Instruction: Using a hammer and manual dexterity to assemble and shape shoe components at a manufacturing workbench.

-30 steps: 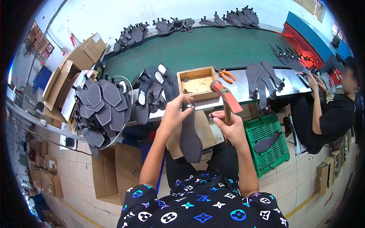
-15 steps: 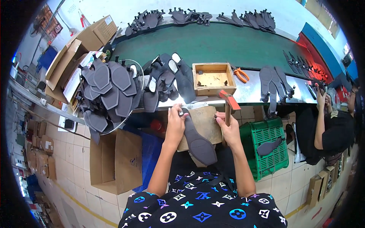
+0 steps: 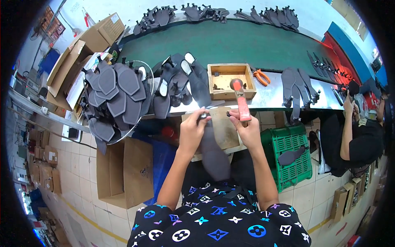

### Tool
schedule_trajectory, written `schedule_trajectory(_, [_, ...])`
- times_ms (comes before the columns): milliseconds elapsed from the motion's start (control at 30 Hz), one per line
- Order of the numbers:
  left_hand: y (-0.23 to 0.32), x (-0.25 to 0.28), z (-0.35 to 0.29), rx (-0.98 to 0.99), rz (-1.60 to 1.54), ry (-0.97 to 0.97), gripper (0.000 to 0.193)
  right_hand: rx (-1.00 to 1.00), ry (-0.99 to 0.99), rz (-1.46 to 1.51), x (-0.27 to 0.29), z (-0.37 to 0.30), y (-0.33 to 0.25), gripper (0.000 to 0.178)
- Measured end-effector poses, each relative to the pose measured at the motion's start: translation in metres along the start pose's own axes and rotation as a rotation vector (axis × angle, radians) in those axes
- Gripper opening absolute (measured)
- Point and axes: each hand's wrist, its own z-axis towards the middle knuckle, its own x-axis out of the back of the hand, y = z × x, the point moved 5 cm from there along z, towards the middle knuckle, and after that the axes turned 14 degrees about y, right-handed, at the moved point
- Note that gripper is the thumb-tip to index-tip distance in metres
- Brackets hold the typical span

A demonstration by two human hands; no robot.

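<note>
Now, in the head view, the dark grey sole [image 3: 214, 158] hangs straighter below the left hand [image 3: 194, 127] than half a second ago, when it slants more to the right; its broad end is blurred, so it seems to be swinging. That hand grips the sole's narrow end between thumb and fingers, above the tan board [image 3: 227, 133]. To its right, the right hand [image 3: 249, 131] pinches a small dark piece [image 3: 228, 113] between thumb and finger; what exactly the piece is, I cannot tell. The same hand appears to keep the red hammer [image 3: 242, 108] tucked in its grasp, though the handle is mostly hidden. The hammer's head now tips away from the body, in front of the wooden box [image 3: 224, 94] beyond the hands. My judgement: the sole is being repositioned, and no blow is under way, since sole and piece remain apart.
</note>
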Motion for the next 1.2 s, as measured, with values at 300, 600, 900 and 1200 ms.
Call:
schedule_trajectory(300, [-0.035,-0.013,-0.008,0.220,-0.109,-0.154,0.030,0.141,-0.261,-0.052,-0.039,0.025,-0.001,0.023])
schedule_trajectory(600, [-0.034,-0.009,-0.007,0.165,-0.121,-0.174,0.024,0.399,-0.393,-0.224,-0.055,0.020,-0.024,0.029])
schedule_trajectory(900, [-0.032,-0.005,-0.006,0.156,-0.066,-0.186,0.021,0.572,-0.386,-0.322,-0.055,0.019,-0.032,0.036])
schedule_trajectory(1200, [-0.038,-0.007,-0.005,0.273,-0.155,-0.203,0.031,0.464,-0.275,-0.333,-0.034,0.001,-0.050,0.019])
